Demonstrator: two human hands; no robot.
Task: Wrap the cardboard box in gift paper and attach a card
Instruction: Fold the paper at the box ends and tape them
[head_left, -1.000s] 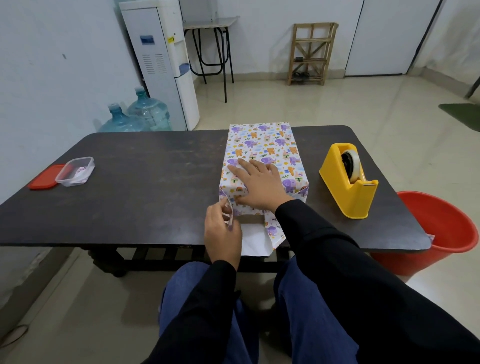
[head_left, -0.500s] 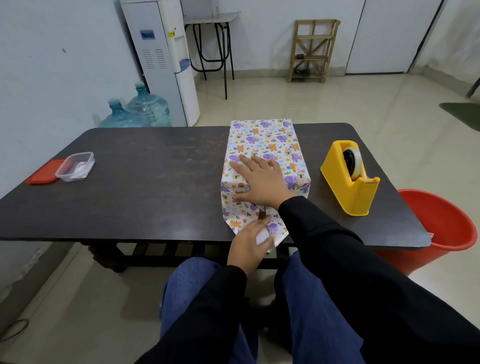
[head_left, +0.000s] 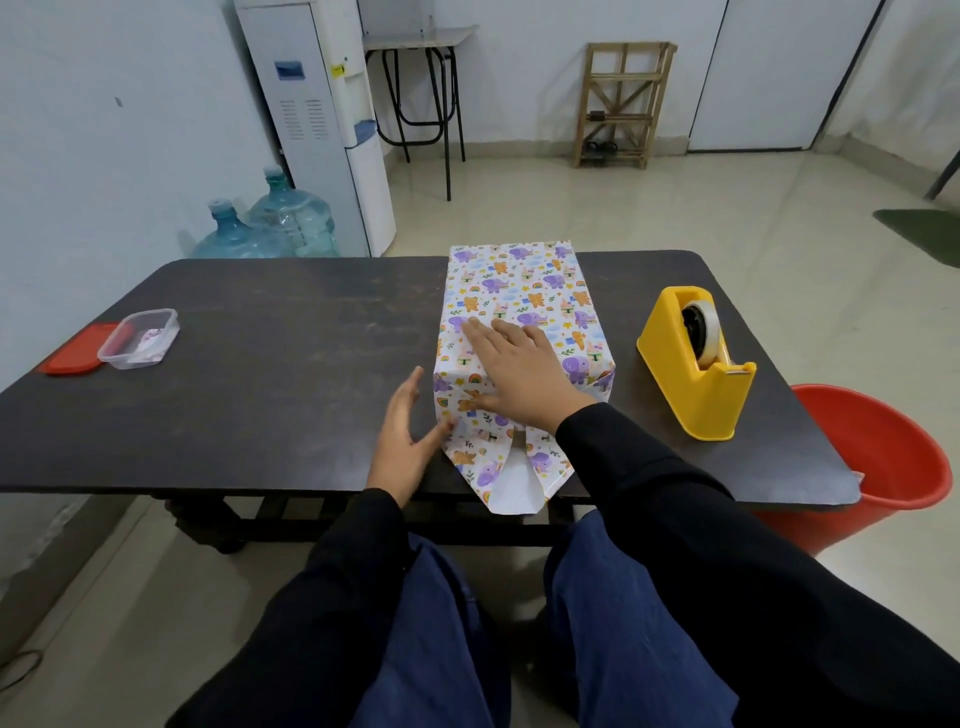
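The box (head_left: 519, 291) lies lengthwise on the dark table (head_left: 270, 374), covered in white gift paper printed with purple elephants and orange bears. My right hand (head_left: 519, 374) lies flat on its top near end, fingers spread, pressing the paper down. At the near end the paper is folded into a tapered flap (head_left: 511, 475) that lies on the table, white inside showing, its tip over the table's edge. My left hand (head_left: 402, 441) stands open on its edge against the box's near left corner, fingertips touching the paper fold.
A yellow tape dispenser (head_left: 696, 364) stands right of the box. A clear plastic tub (head_left: 139, 339) and its red lid (head_left: 72, 356) sit at the table's left end. A red bucket (head_left: 883, 457) stands on the floor at the right. Water bottles (head_left: 270, 223) and a dispenser stand behind.
My left hand moved from the near flap under the box end out to the box's left corner and opened. The right hand stayed pressed on top.
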